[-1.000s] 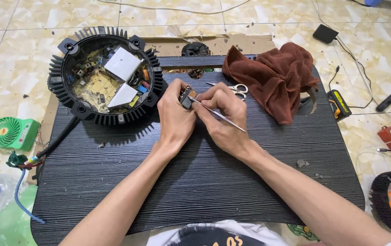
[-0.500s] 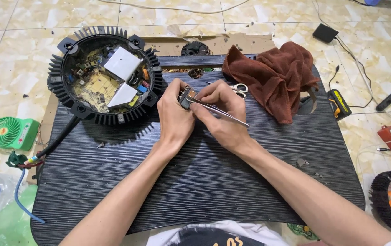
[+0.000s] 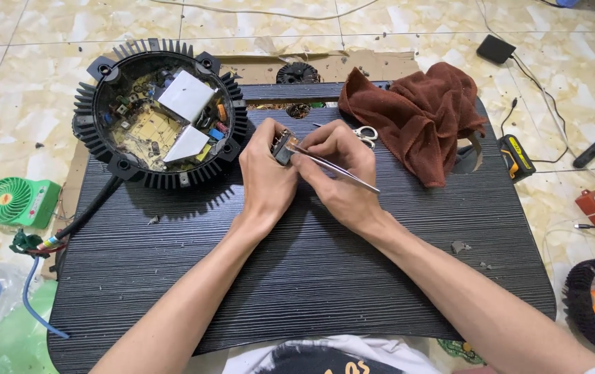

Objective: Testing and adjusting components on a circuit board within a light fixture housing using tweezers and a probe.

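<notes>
1. Fingers of left hand (image 3: 264, 181) pinch small electronic component (image 3: 283, 147) above black table (image 3: 311, 277).
2. Right hand (image 3: 339, 173) grips metal tweezers (image 3: 335, 168), tips touching it.
3. Component: seemingly light, rigid, fragile; hold by sides.

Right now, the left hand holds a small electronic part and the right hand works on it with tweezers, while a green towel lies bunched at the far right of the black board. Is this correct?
Not quite: the towel is brown, not green, as the head view shows. The rest holds: the left hand holds the small electronic part, the right hand works on it with tweezers, and the towel lies bunched at the far right of the black board.
</notes>
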